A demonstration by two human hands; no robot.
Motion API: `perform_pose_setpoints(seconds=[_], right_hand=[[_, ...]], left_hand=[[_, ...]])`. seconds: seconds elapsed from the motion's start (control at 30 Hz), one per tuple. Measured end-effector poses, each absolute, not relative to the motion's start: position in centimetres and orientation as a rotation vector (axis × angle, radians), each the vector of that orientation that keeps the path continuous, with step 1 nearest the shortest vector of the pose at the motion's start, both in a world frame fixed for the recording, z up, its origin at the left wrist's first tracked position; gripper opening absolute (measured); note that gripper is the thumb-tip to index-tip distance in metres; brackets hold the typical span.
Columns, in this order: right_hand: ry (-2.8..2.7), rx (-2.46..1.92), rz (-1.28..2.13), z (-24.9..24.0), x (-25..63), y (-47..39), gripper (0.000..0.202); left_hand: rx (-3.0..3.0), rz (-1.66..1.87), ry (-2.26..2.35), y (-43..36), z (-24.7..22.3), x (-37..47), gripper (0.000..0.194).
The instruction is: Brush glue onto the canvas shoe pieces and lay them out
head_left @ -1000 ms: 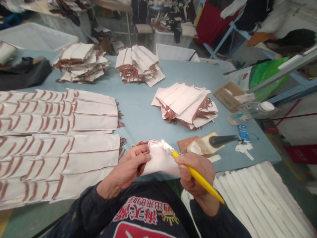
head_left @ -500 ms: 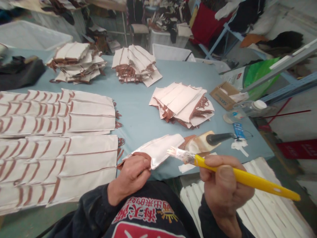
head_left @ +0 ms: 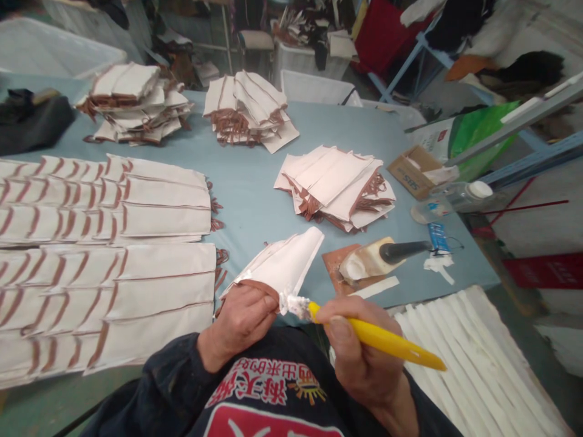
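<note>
My left hand [head_left: 239,321] is closed on the brown-edged end of a white fabric piece [head_left: 285,261], whose other end points up and away over the table. My right hand [head_left: 364,352] grips a brush with a yellow handle [head_left: 392,340]. White, coated bristles [head_left: 295,305] meet the edge of the piece just right of my left fingers. Beyond the right hand, a whitish container [head_left: 364,261] with a dark handle [head_left: 403,249] lies on a brown sheet [head_left: 332,267].
Overlapping white pieces with brown edges [head_left: 164,261] cover the table's left side. Three stacks [head_left: 330,182] of similar pieces lie farther back. At the right are a cardboard box [head_left: 412,173], a clear jar [head_left: 455,197] and white strips [head_left: 478,358] lower down.
My right hand has moved left and brought the bristles down to the piece's edge. The piece's far end has shifted left and up, uncovering more of the brown sheet.
</note>
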State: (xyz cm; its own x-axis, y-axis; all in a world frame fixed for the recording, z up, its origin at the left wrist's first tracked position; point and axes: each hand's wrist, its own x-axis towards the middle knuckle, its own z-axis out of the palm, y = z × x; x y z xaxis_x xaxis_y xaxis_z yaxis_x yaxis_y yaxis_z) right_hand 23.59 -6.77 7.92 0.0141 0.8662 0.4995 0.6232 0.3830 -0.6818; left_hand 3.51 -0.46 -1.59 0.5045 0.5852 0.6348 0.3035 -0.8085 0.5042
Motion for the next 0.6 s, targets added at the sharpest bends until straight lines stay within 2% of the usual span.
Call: perform_pose_setpoints(seconds=[0.13,0.33,0.6], right_hand=[[-1.541,-1.411,0.436,6.6,24.2,-7.9,0.023],[-1.500,-1.500,0.288,5.1,25.3,-6.8,0.019],[-1.288,-1.350,0.615,5.7,23.7,-8.4,0.030]], left_hand=[[2.407,1.206,0.733,-0.6,-1.3,3.5,0.028],[2.394,1.205,0.737,-0.7,-1.6,3.8,0.026],[2.334,1.221,0.720,-0.3,-2.0,4.5,0.026]])
